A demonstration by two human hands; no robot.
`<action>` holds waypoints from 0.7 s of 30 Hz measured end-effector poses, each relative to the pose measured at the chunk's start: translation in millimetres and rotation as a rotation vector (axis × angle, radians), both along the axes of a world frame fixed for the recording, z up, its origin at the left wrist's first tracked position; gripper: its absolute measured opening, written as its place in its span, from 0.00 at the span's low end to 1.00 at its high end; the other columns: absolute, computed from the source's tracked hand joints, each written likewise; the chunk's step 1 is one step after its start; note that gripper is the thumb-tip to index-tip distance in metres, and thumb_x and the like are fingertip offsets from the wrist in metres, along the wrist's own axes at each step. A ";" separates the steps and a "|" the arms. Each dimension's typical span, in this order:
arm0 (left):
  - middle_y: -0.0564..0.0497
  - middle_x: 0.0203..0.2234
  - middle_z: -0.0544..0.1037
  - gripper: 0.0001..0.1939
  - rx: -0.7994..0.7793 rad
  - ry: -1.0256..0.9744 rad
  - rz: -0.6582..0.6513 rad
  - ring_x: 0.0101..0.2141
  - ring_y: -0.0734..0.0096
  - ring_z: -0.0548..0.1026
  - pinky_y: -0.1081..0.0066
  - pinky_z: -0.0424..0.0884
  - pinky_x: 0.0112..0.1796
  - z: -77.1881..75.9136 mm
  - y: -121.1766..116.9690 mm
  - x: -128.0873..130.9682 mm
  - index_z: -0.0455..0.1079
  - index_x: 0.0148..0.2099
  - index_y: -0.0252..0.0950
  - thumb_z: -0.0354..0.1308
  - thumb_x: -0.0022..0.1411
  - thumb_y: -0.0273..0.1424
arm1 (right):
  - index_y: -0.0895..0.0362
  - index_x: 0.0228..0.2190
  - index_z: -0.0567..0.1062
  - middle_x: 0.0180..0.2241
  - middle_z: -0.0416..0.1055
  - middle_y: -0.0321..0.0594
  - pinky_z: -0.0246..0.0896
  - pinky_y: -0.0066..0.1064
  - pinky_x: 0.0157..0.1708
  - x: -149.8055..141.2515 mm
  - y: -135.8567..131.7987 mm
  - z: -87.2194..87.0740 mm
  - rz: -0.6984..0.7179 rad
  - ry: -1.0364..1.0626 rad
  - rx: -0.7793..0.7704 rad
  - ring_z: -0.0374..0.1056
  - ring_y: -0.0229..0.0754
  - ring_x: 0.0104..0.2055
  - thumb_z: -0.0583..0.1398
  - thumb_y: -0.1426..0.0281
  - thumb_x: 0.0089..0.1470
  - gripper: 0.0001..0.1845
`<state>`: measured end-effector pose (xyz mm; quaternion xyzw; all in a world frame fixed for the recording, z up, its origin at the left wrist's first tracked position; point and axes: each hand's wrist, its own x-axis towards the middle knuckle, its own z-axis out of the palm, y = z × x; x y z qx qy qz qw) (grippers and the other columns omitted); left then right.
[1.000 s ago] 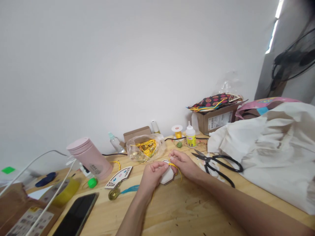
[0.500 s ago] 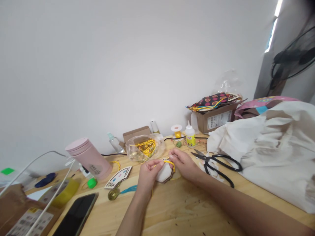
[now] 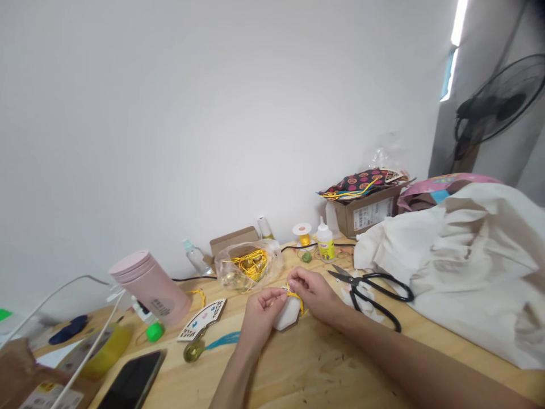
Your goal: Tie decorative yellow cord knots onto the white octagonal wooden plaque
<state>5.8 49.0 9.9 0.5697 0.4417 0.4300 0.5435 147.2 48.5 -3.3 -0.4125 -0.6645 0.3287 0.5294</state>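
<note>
A white hexagonal tag (image 3: 288,313) sits between my two hands just above the wooden tabletop (image 3: 323,363). My left hand (image 3: 261,317) pinches its left edge. My right hand (image 3: 313,293) pinches a thin yellow cord (image 3: 297,300) that loops over the tag's upper edge. The fingers hide most of the cord's path. Just left of my hands lie a fan-shaped wooden cutout (image 3: 202,319) and a blue tassel with a gold bead (image 3: 208,345). Black-handled scissors (image 3: 368,291) lie to the right of my right hand.
Behind my hands are a plastic bag of gold cord (image 3: 249,267), a glue bottle (image 3: 324,243) and a yellow spool (image 3: 302,233). A pink flask (image 3: 150,287) and a phone (image 3: 133,380) stand left; a white cloth bag (image 3: 464,267) bulks right.
The whole scene has shifted slightly left and down in view as my head turned. My hands have drawn closer around the tag, and the yellow cord now lies differently across its upper edge.
</note>
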 end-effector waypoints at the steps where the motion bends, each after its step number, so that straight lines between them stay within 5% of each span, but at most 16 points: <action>1: 0.51 0.18 0.75 0.09 0.000 0.007 0.010 0.19 0.74 0.70 0.76 0.64 0.21 0.2 0.5 0.2 0.71 0.26 0.31 0.60 0.41 0.32 | 0.57 0.24 0.65 0.21 0.61 0.32 0.50 0.23 0.23 -0.8 -0.3 -0.4 -0.001 -0.003 0.001 0.56 0.33 0.24 0.49 0.69 0.49 0.07; 21: 0.48 0.25 0.78 0.09 0.098 0.122 0.006 0.26 0.67 0.73 0.73 0.68 0.27 4.4 -1.6 2.4 0.74 0.29 0.35 0.60 0.42 0.32 | 0.56 0.24 0.66 0.20 0.62 0.32 0.47 0.23 0.22 -1.4 1.6 -6.1 -0.130 -0.074 -0.002 0.57 0.34 0.24 0.49 0.68 0.49 0.08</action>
